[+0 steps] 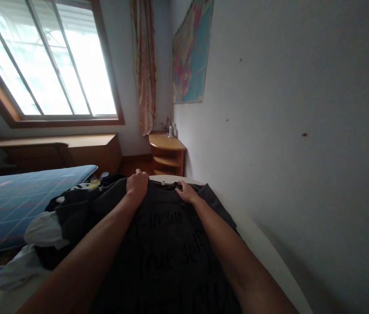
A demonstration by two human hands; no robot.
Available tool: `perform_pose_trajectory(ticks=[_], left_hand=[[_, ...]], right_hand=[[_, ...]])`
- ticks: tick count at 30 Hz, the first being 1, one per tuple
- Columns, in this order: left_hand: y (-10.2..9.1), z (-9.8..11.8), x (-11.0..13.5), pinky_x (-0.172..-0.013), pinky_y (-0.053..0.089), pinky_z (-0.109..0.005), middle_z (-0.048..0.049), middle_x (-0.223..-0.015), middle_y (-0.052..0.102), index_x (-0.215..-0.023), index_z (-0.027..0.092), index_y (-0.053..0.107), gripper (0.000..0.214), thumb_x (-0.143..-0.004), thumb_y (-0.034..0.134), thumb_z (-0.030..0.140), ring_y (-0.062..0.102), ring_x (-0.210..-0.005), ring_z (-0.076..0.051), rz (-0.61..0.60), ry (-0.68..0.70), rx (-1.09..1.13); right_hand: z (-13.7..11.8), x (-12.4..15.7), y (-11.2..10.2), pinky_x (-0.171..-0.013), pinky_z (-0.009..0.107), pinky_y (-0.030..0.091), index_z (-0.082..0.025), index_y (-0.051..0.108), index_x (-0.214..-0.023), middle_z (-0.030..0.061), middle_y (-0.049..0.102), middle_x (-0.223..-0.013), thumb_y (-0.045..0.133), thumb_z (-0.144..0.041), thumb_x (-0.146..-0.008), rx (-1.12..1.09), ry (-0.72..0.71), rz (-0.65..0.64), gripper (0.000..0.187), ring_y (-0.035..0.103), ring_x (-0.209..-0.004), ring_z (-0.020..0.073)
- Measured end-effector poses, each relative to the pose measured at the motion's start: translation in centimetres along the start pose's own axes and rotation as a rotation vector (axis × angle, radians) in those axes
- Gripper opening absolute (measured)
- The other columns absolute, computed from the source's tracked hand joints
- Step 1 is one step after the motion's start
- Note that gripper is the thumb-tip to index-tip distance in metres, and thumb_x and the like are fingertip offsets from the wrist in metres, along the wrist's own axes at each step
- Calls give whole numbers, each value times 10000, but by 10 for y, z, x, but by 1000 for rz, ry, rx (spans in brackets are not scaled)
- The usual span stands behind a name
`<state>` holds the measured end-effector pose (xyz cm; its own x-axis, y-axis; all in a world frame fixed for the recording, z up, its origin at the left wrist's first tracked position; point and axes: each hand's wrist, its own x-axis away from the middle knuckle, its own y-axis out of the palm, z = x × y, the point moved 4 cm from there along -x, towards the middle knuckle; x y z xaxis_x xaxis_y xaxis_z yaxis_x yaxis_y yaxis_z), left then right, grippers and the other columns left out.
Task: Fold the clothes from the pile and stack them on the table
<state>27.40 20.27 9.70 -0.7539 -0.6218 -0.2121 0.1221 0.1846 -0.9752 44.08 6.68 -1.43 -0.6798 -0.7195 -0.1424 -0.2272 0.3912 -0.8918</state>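
Observation:
A dark grey T-shirt [167, 235] with black lettering, "Pursue" and "True self" among it, lies spread out in front of me with its collar at the far end. My left hand [137, 186] is closed on the shirt's shoulder, left of the neckline. On the other side of the collar, my right hand [187, 192] pinches the fabric close to the neck opening. One short sleeve [218, 205] fans out past my right forearm. The shirt's lower part runs out of view between my arms.
Heaped dark and white clothes [45, 229] lie to the left on the pale surface [262, 248]. Beyond them is a blue plaid mattress [4, 205]. A wall [285, 174] borders the right side. A wooden corner shelf [166, 141] and a long desk [89, 140] stand behind.

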Motion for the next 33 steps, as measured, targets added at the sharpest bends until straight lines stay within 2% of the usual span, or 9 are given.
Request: perform_pose_trajectory(ticks=[3,8,12,15,18,21,24,27,33], left_hand=[[18,4,9,-868,509,-419,-265,-1195,612,-1055,44,712,395,-896,351,42,621,-1106,-343,-11,17,-21],[47,37,42,-1040,382,-482,-218,-1363,559,-1195,92,673,388,-941,389,162,524,-1236,-336,49,142,-1],[85,65,69,-1119,289,-527,-172,-1523,438,-1448,202,488,548,-969,429,462,423,-1369,-356,-30,314,148],[108,66,75,-1146,232,-563,-165,-1585,343,-1504,226,414,628,-974,367,561,304,-1451,-390,-90,269,221],[107,67,77,-1171,189,-554,-184,-1600,299,-1473,172,461,581,-978,407,471,248,-1478,-381,-7,242,226],[93,81,88,-1191,189,-496,-136,-1609,301,-1445,189,494,500,-984,404,359,260,-1485,-310,102,360,261],[89,100,107,-1180,240,-488,-77,-1593,356,-1491,281,429,531,-996,371,464,316,-1463,-294,37,473,354],[95,112,120,-1167,235,-559,-94,-1592,353,-1517,300,386,629,-958,404,587,267,-1474,-372,-59,485,380],[96,120,123,-1153,196,-630,-133,-1597,329,-1525,268,376,604,-966,447,483,258,-1468,-412,-47,407,347]], right_hand=[[-1,14,-2,-1119,353,323,-232,546,-1380,75,558,-1439,581,-450,-939,17,-76,-22,493,476,-1341,207],[17,23,-22,-1159,396,232,-166,488,-1432,144,530,-1446,237,-309,-1054,88,38,119,476,433,-1362,218],[46,27,-25,-1159,475,230,-194,576,-1363,124,522,-1461,343,-353,-1033,148,148,75,434,408,-1378,275],[64,33,-27,-1176,546,168,-300,557,-1388,43,440,-1539,388,-439,-1021,167,185,37,428,340,-1427,293],[76,38,-37,-1169,510,222,-318,496,-1440,44,413,-1555,347,-421,-1030,178,243,78,448,321,-1442,274],[89,43,-51,-1088,473,365,-196,464,-1466,172,480,-1481,361,-368,-1008,187,364,150,500,435,-1366,306],[104,48,-62,-953,486,470,-81,609,-1304,275,619,-1266,469,-404,-942,171,487,148,505,581,-1199,377],[112,50,-68,-882,409,504,-100,697,-1152,243,694,-1137,528,-430,-908,122,504,113,443,653,-1091,347],[111,59,-82,-902,256,467,-161,624,-1272,130,681,-1247,416,-406,-1003,22,390,113,419,643,-1133,207]])
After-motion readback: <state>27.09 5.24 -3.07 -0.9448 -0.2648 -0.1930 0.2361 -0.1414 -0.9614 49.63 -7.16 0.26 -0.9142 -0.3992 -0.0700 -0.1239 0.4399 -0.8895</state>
